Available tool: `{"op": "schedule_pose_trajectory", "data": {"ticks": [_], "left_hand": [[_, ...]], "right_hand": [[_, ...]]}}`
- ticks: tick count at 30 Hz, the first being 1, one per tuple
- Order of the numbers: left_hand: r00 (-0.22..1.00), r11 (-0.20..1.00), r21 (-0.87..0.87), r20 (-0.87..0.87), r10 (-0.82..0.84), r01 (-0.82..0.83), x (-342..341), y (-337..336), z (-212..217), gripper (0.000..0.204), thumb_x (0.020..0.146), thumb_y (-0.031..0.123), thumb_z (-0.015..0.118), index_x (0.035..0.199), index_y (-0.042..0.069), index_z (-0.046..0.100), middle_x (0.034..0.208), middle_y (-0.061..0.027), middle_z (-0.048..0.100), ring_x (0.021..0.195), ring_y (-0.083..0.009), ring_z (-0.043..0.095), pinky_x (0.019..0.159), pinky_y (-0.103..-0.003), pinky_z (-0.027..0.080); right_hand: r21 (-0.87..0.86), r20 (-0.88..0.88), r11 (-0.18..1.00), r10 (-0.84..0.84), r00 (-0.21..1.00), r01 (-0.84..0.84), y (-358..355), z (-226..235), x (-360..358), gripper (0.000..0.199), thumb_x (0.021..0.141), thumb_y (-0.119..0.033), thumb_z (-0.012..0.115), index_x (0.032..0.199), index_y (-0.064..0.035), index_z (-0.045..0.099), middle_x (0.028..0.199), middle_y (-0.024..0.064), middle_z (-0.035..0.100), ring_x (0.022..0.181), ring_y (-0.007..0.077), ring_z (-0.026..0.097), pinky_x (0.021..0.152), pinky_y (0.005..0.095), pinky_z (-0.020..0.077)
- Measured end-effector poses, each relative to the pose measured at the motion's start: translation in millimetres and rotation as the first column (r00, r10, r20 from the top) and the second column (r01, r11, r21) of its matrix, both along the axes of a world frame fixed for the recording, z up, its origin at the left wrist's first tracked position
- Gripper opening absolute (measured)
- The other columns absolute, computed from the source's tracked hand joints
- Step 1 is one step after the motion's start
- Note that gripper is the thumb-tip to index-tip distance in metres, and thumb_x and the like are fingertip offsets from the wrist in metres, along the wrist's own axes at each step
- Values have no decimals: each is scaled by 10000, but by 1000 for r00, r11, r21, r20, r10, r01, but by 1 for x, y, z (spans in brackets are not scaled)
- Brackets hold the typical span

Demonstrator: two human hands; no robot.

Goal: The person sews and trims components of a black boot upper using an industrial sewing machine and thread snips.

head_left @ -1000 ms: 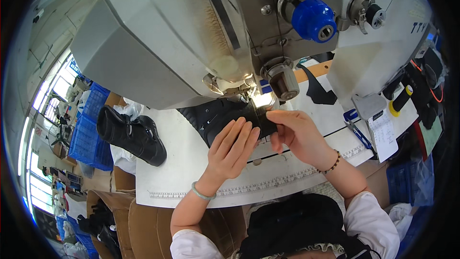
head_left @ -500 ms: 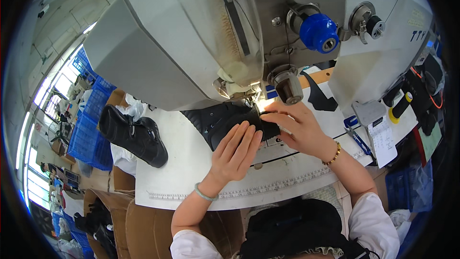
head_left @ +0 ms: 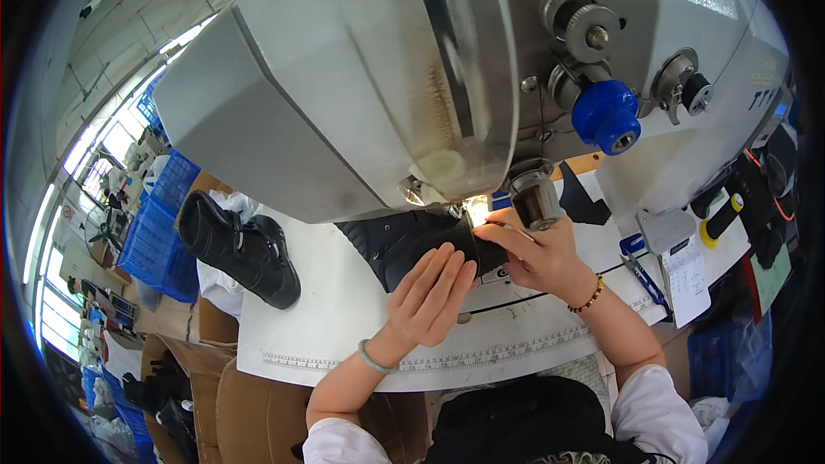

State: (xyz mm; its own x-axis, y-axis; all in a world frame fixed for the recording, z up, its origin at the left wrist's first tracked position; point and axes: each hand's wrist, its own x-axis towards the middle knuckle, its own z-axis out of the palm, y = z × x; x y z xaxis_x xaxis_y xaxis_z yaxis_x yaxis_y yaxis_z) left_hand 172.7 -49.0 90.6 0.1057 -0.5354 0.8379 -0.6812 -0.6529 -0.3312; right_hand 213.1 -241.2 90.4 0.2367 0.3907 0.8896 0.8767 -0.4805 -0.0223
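A black shoe upper lies on the white table under the sewing machine, whose lamp lights the spot by the needle. My left hand rests flat on the near side of the upper, fingers stretched out and close together. At the upper's right end, my right hand has its fingers bent and closed on the edge, close to the lit needle area. Something thin and dark shows along its index finger, too small to name. The machine head hides the needle and the far part of the upper.
A finished-looking black boot lies left on the table. A ruler strip follows the near edge. To the right are a blue-handled cutter, a paper slip, a thread spool and a black cut piece. Cardboard boxes stand below left.
The view has shifted, so the machine appears lower and further right. My right fingers have drawn in more tightly at the upper's edge. My left hand stays flat on the upper.
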Motion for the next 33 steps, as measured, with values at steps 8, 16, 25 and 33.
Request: {"op": "schedule_pose_trajectory", "data": {"ticks": [8, 16, 25, 33], "left_hand": [[999, 999, -39, 7, 35, -35, 10, 1, 2, 181, 784, 68, 649, 920, -50, 636, 931, -133, 624, 888, -265, 630, 774, -323, 545], [999, 998, -49, 22, 46, -44, 8, -6, 7, 158, 779, 70, 660, 897, -33, 642, 921, -119, 629, 865, -259, 635, 755, -305, 549], [976, 917, -381, -215, 37, -118, 4, -23, 4, 166, 810, -21, 579, 972, -47, 607, 928, -142, 637, 782, -245, 608, 692, -287, 492], [970, 851, -497, -237, 56, -171, 6, -24, 2, 132, 832, -19, 561, 952, -43, 613, 900, -115, 632, 769, -193, 591, 695, -285, 475]], "right_hand": [[155, -171, 974, -136, 976, 163, -12, 3, -25, 297, 639, -7, 659, 922, -43, 577, 966, 105, 558, 786, 285, 558, 647, 353, 454], [-392, -315, 447, -886, 339, 804, -135, -91, -108, 132, 776, -52, 572, 882, 22, 547, 949, 164, 542, 893, 318, 507, 785, 397, 412], [-315, -564, 760, -632, 532, 569, -142, -87, -126, 136, 802, -64, 563, 909, 15, 530, 781, 142, 551, 626, 314, 531, 605, 394, 449], [-112, -143, 954, -292, 946, 278, -43, 3, -50, 292, 728, -244, 670, 990, -119, 629, 722, 6, 448, 651, 173, 510, 536, 295, 408]]}}
